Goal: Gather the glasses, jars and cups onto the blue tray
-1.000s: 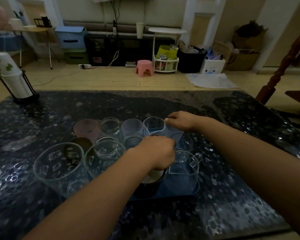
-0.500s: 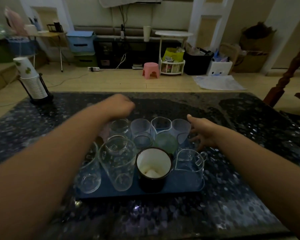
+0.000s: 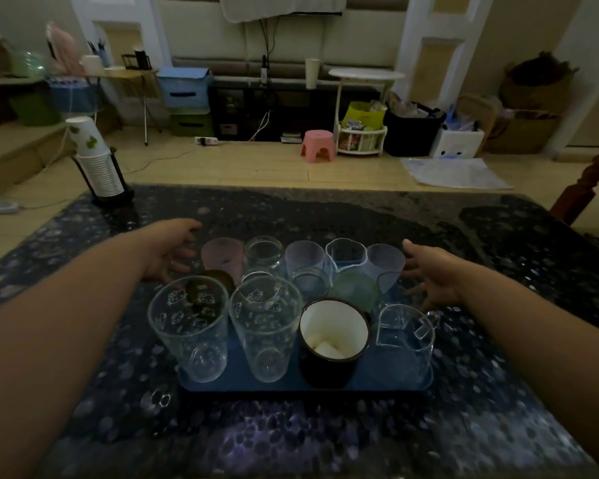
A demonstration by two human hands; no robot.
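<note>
Glassware stands crowded on a blue tray [image 3: 222, 382] at the centre of the frame, on a dark speckled surface [image 3: 464, 426]. The tray's long axis runs left to right across the picture, its near edge facing the viewer. Every vessel is upright with its mouth pointing up. The front row, left to right, holds two tall printed glasses [image 3: 191, 333], a dark mug [image 3: 329, 344] with a white inside, and a clear jug [image 3: 403, 340] whose handle points toward the upper right. Behind them stand smaller pieces, among them a pink cup [image 3: 220, 255], a clear jar [image 3: 263, 252] and a green cup [image 3: 355, 292], packed closely.

The left hand [image 3: 172, 250] hovers at the tray's far left corner, just beside the pink cup, fingers loosely spread and holding nothing. The right hand [image 3: 429, 271] hovers at the far right side, just beside the back-row glasses, fingers also spread and empty. The hands are well apart, one on each side of the tray.

Bare surface lies open in front of the tray and along both sides. A stack of paper cups [image 3: 96, 157] stands at the surface's far left corner, upper left of the frame.
</note>
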